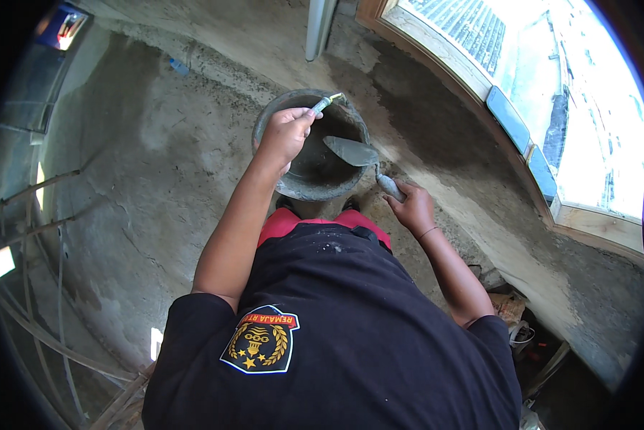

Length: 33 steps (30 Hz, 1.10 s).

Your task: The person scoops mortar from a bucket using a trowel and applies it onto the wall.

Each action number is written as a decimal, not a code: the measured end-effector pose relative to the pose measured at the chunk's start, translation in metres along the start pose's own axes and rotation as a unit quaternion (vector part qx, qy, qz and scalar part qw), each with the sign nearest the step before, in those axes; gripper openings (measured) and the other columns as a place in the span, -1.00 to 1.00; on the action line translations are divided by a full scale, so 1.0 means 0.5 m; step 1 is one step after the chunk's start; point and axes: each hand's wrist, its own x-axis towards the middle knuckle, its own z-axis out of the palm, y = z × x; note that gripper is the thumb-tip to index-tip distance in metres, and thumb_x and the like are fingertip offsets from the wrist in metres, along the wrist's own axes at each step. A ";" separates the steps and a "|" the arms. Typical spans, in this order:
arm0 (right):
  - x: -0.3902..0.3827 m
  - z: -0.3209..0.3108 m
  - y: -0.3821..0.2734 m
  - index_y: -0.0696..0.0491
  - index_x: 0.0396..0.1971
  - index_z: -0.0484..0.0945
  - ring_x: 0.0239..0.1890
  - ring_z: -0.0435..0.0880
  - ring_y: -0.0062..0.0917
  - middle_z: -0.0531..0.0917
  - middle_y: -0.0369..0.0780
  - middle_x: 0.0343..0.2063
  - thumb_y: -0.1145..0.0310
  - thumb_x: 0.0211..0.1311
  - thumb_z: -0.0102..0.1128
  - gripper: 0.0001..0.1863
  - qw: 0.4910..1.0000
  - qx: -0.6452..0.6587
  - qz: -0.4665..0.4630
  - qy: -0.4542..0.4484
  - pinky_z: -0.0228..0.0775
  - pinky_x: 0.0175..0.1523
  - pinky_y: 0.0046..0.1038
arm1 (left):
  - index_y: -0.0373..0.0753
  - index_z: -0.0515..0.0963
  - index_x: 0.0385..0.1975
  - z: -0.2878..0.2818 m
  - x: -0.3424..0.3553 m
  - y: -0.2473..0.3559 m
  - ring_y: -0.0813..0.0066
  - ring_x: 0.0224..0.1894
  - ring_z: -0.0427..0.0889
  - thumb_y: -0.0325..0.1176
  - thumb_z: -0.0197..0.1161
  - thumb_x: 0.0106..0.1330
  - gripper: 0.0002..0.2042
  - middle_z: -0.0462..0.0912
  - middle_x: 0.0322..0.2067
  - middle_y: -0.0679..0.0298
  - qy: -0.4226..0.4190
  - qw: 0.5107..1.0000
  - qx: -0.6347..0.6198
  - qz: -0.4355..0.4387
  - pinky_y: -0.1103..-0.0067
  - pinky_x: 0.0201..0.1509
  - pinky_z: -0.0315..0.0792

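My left hand (287,136) is closed on a small tool with a pale green grip (322,104) and a thin bent end, over the left part of a round grey bucket (272,188); the rest of the tool is hard to make out. My right hand (411,208) grips the stained handle of a trowel (350,152) just right of the bucket. The trowel's grey blade reaches over the bucket's dark interior, where some grey material shows.
A wooden-framed window (573,222) with dark flat objects (508,118) along it runs along the right. Up top are a pale pipe (318,29) and a blue plastic bottle (178,67). Poles (31,188) stand at left; a white pail (522,331) sits at lower right.
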 end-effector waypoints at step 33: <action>0.035 0.103 0.160 0.01 -0.22 0.53 -0.32 0.61 -0.15 0.63 -0.07 -0.41 0.03 -0.05 0.24 -0.56 0.992 -0.008 0.125 -0.021 0.44 -0.22 -0.21 | -0.35 0.56 -0.25 0.067 0.037 -0.162 0.82 -0.63 0.12 -0.37 0.03 0.33 -0.79 0.23 -0.67 0.56 0.088 0.994 -0.070 -0.018 0.76 -0.57 0.02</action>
